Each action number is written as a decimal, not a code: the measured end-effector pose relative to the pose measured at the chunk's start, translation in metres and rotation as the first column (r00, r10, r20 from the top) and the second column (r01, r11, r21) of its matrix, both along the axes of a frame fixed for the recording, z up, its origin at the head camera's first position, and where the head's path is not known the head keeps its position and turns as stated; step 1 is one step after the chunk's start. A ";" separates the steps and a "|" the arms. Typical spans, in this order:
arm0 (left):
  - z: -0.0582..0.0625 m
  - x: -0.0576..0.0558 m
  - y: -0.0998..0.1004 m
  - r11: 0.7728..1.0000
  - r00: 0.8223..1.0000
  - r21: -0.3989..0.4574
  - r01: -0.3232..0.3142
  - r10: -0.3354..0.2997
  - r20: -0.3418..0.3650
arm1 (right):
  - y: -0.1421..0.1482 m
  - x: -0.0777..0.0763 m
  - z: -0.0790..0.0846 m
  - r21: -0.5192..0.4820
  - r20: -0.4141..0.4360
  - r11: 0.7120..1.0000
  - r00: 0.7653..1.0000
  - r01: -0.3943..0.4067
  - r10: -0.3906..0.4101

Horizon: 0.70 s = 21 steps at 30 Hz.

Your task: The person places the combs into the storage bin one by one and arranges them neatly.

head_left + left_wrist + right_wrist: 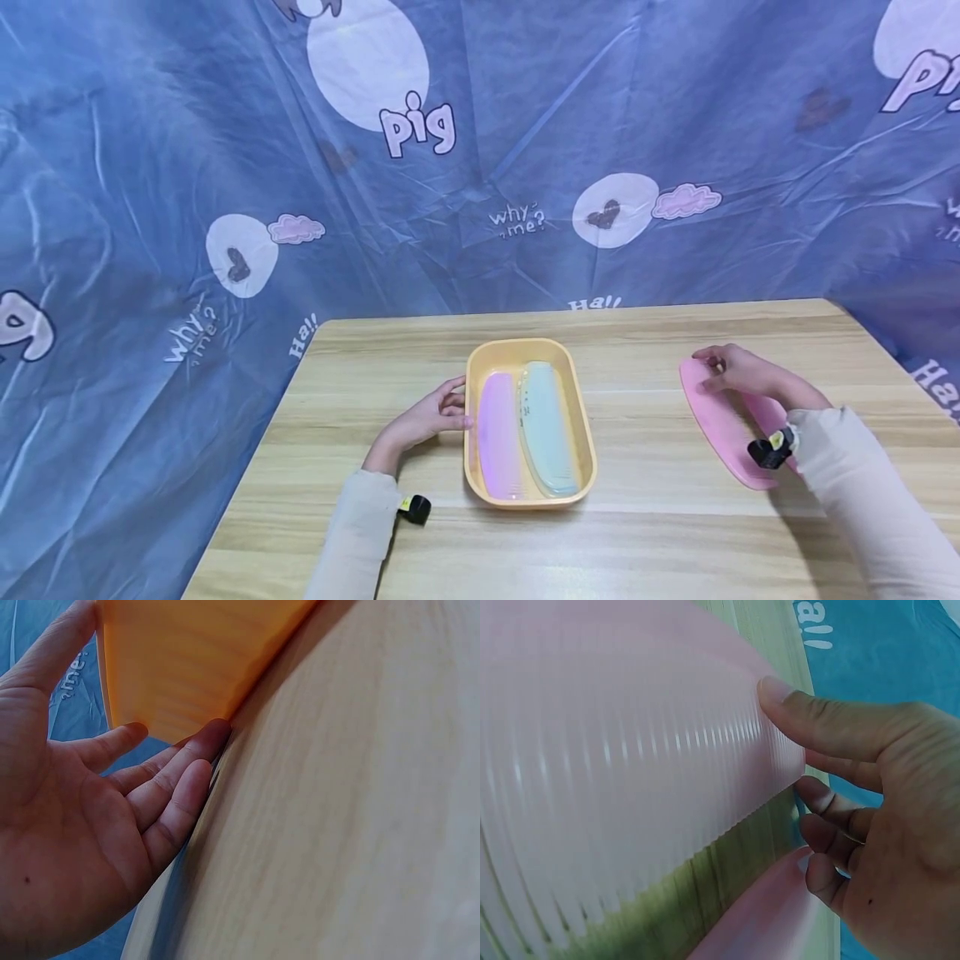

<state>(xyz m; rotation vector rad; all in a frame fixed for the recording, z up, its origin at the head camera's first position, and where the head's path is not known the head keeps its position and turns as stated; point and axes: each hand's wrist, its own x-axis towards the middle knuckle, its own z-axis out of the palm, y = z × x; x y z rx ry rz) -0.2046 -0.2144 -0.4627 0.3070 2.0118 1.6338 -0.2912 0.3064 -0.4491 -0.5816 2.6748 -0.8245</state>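
A yellow tray (588,471) stands near the middle of the table, holding a purple comb (497,437) and a pale green comb (547,425) side by side. My left hand (422,419) touches the tray's left side with loosely bent fingers, its thumb at the rim. In the left wrist view, fingertips meet the tray's outer wall (195,667). Over on the right, my right hand (750,372) pinches the end of a pink comb (712,412) between thumb and finger. A second pink comb (769,915) lies beneath it, partly hidden by hand and sleeve.
The wood-grain table (637,542) ends at a back edge against a blue printed curtain (525,275). Black wrist cameras are strapped over both pale sleeves.
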 end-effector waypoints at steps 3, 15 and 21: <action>0.000 0.000 0.000 1.000 1.000 0.003 0.001 -0.001 0.004 | -0.001 0.000 0.000 0.005 0.011 1.000 1.000 0.009 -0.009; 0.000 -0.001 0.002 1.000 1.000 -0.003 0.003 -0.003 -0.018 | -0.003 -0.005 0.000 0.044 -0.011 0.999 1.000 0.002 -0.001; -0.001 -0.001 0.001 1.000 1.000 -0.004 0.007 -0.007 -0.018 | -0.007 -0.003 0.001 0.052 0.008 0.999 1.000 -0.012 0.011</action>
